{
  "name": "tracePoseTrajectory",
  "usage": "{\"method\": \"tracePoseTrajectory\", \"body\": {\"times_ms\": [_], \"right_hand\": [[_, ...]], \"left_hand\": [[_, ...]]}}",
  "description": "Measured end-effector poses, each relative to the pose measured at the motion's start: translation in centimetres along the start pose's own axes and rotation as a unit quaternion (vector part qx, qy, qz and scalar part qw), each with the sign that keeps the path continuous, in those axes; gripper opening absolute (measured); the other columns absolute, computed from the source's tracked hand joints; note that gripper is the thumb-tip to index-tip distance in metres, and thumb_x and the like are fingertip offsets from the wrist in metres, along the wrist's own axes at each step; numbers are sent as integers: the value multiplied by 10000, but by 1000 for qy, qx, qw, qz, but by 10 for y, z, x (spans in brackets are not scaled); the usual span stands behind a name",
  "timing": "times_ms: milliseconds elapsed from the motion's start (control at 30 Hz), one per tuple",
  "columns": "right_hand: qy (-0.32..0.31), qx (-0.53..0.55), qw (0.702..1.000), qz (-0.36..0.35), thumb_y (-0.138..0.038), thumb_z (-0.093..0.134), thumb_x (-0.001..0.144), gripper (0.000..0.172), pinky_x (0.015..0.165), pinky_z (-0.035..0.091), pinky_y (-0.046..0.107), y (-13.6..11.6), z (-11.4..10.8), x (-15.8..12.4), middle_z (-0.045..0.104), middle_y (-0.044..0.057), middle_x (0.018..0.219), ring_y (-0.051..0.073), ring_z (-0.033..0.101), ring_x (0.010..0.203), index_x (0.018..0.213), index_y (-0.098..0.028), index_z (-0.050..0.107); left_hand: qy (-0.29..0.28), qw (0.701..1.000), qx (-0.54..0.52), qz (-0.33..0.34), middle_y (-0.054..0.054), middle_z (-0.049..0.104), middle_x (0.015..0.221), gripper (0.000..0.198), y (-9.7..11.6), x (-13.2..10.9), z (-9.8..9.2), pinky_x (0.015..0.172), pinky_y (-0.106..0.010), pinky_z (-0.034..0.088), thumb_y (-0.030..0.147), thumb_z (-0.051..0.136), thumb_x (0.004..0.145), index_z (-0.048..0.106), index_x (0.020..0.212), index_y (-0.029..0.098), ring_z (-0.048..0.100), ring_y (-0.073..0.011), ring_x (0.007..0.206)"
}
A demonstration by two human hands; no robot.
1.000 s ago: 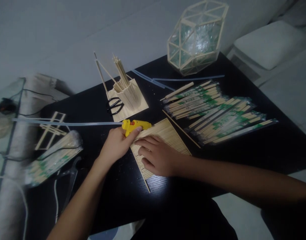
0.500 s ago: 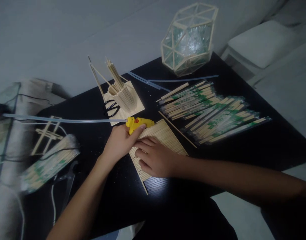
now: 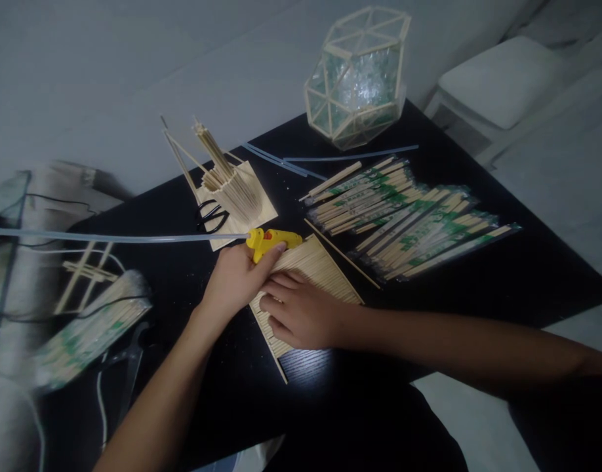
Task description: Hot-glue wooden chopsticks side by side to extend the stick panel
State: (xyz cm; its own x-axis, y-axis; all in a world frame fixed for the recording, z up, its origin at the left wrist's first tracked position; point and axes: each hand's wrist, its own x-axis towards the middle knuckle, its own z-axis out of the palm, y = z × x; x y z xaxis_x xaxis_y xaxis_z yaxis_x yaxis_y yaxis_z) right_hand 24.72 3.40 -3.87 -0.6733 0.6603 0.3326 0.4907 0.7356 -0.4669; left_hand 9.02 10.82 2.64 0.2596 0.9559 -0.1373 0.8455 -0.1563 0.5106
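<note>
My left hand (image 3: 235,275) is closed around a yellow hot glue gun (image 3: 273,242), its nozzle over the upper edge of a panel of thin wooden sticks (image 3: 325,269). From the back of the gun a long translucent glue stick (image 3: 119,237) runs out to the left. My right hand (image 3: 301,311) rests on the panel, fingers apart and slightly bent, with nothing visible held in it. It covers part of the panel. A single loose stick (image 3: 343,254) lies along the panel's far right side.
Wrapped chopsticks (image 3: 409,219) spread out on the right. A stick-built cup (image 3: 239,196) of sticks stands on a wooden base beside black-handled scissors (image 3: 212,216). A faceted stick frame (image 3: 355,78) sits at the back; glue sticks (image 3: 350,157) lie before it. Leftward are a chopstick pack (image 3: 92,334) and cables.
My view has turned slightly, so the table items appear a little further left. Both hands keep nearly the same place on the glue gun and the panel.
</note>
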Motion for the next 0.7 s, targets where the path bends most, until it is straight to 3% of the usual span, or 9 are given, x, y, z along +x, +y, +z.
{"method": "tracePoseTrajectory", "body": {"times_ms": [333,567,700], "right_hand": [[5,-21,1000,1,-299,627,992,154,1063,442,458,0,0,1,714,128,1139,304,572,1142,1074,-177,675],[0,-16,1000,1,-295,624,998,149,1078,442,469,0,-1,0,717,134,1161,309,570,1165,1073,-180,682],[11,-16,1000,-5,-290,624,999,149,1095,444,458,0,-1,0,702,141,1279,304,566,1205,1072,-174,684]], "left_hand": [[-5,1000,-19,5,-2,555,479,573,10,3,2,487,-316,323,632,644,944,528,544,238,515,-173,480],[-8,1000,-13,19,3,527,462,588,14,5,1,473,-314,311,630,632,948,502,528,240,503,-169,464],[-16,1000,16,2,-14,535,478,611,9,2,-7,459,-317,305,688,621,926,515,523,241,497,-174,465]]}}
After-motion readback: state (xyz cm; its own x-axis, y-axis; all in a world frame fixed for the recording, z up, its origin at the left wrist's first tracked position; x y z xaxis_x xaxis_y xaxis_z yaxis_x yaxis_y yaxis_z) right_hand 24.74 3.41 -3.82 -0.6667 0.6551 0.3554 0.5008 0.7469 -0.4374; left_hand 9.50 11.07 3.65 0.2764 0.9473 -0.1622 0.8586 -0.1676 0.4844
